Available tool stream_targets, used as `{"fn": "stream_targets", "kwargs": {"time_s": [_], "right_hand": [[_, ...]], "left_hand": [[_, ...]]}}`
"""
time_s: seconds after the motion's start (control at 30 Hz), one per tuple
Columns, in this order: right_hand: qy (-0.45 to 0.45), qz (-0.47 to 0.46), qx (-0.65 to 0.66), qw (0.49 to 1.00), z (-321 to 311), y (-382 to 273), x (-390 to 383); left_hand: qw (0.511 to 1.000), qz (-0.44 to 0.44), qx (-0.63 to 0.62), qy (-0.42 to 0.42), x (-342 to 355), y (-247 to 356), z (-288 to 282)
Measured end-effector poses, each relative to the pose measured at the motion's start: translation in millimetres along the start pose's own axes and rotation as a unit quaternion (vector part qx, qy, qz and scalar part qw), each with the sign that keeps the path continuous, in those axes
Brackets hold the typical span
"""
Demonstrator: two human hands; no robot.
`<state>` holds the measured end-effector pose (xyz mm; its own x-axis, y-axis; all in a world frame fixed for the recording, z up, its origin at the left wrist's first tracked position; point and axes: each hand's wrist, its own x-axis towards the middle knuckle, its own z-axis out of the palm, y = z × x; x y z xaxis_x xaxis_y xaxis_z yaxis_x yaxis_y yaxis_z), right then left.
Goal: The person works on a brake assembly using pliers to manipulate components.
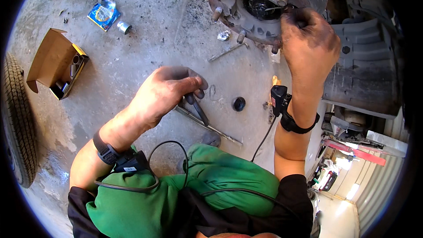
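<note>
My left hand (169, 86) is closed round a dark slim tool (198, 110) above the floor. My right hand (308, 39) is raised at a rusty wheel hub (228, 8) with several studs, its fingers pinched on a thin metal piece (275, 8) that reaches into the dark greasy centre (257, 4). Long metal bars (224, 134) lie on the floor below my left hand. A small black round cap (239, 104) sits to their right, and another metal rod (222, 53) lies below the hub.
An open cardboard box (50, 61) of metal sleeves, a blue packet (103, 15) and a small metal cylinder (124, 27) lie left on the concrete floor (136, 17). A tyre (20, 123) stands at the far left. Vehicle underside panels (361, 75) fill the upper right.
</note>
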<state>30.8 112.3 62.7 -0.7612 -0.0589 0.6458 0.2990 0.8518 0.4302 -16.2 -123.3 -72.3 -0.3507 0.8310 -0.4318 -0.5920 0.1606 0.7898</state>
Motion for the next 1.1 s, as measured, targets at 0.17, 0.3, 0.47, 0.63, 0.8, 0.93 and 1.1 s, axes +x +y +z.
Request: {"fn": "stream_targets", "kwargs": {"time_s": [0.17, 0.3, 0.47, 0.63, 0.8, 0.93, 1.1], "right_hand": [[-0.001, 0.069, 0.090, 0.994, -28.8, -11.6, -0.4], [-0.007, 0.063, 0.120, 0.991, -25.6, -10.5, -14.3], [-0.020, 0.050, 0.072, 0.996, -21.5, -16.8, -19.3], [-0.011, 0.015, 0.115, 0.993, -13.5, -8.7, -24.0], [-0.060, 0.068, 0.125, 0.988, -20.2, -14.4, -27.7], [-0.096, 0.150, 0.134, 0.975, -23.9, -22.7, -28.1], [-0.049, 0.052, 0.106, 0.992, -22.1, -8.1, -26.3]], "left_hand": [[0.999, 0.024, 0.020, 0.015, 2.4, 16.2, -0.6], [0.998, 0.056, -0.014, 0.009, 7.9, 18.4, -5.1], [0.998, 0.048, 0.038, 0.021, 10.9, 23.8, -0.7], [0.990, 0.067, 0.115, 0.046, 19.1, 40.9, 1.7], [0.930, 0.225, 0.281, 0.070, 37.7, 54.5, 1.7], [0.855, 0.360, 0.360, 0.098, 44.2, 76.6, 12.8], [0.809, 0.414, 0.402, 0.112, 65.4, 94.5, 30.4]]}}
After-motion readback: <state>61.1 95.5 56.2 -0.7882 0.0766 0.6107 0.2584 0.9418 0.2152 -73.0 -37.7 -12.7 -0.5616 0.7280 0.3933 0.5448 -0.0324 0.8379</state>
